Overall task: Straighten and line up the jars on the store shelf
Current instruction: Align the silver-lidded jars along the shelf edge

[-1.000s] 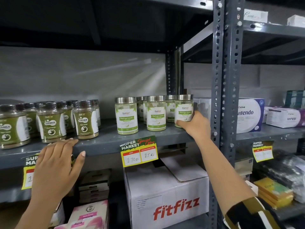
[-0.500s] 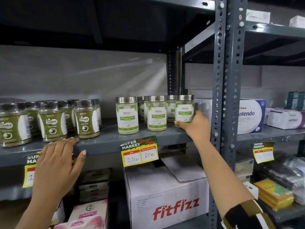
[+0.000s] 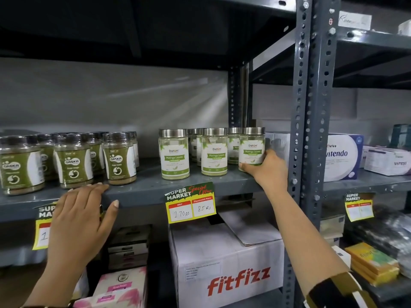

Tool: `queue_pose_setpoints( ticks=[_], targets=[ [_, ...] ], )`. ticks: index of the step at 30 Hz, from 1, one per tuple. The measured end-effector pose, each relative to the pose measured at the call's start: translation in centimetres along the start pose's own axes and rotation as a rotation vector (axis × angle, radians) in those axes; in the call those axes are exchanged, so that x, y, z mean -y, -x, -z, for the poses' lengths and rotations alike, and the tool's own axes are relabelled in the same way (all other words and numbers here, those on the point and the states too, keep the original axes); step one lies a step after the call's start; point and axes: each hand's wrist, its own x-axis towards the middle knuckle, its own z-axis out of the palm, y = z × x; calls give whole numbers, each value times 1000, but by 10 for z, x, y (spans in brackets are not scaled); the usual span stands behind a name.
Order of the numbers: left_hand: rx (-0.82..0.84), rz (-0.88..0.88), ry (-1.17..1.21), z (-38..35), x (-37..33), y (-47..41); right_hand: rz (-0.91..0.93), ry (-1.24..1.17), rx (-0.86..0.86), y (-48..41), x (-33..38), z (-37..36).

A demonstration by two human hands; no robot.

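Right hand (image 3: 270, 172) fingers clamped around rightmost Moringa jar (image 3: 252, 150), upright on shelf (image 3: 155, 190).

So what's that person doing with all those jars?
Someone is tidying jars on a grey shop shelf. The right hand is wrapped around the bottom of the rightmost Moringa Leaves jar, which stands upright at the end of its front row. Two more Moringa jars stand to its left, labels facing out. The left hand rests open on the shelf's front edge, just below the dark green Gaska jars, touching none of them.
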Motion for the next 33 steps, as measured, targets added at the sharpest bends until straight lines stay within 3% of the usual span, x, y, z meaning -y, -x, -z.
queue_pose_setpoints(
  ticks=[3,6,8,11,14,33],
  targets=[
    [6,3,-5,-1,1,0,66,17,-97,10,5,3],
    [15,7,-8,-2,1,1,335,-39,-266,33,19,2],
    [13,12,-4,-2,1,1,396,-126,-163,40,32,-4],
    [18,11,1,0,1,1,284,-96,80,35,42,-14],
    [33,11,1,-1,2,1,191,-39,177,32,41,-25],
    [-3,-26,8,-2,3,0,116,31,92,37,48,-36]
  ],
)
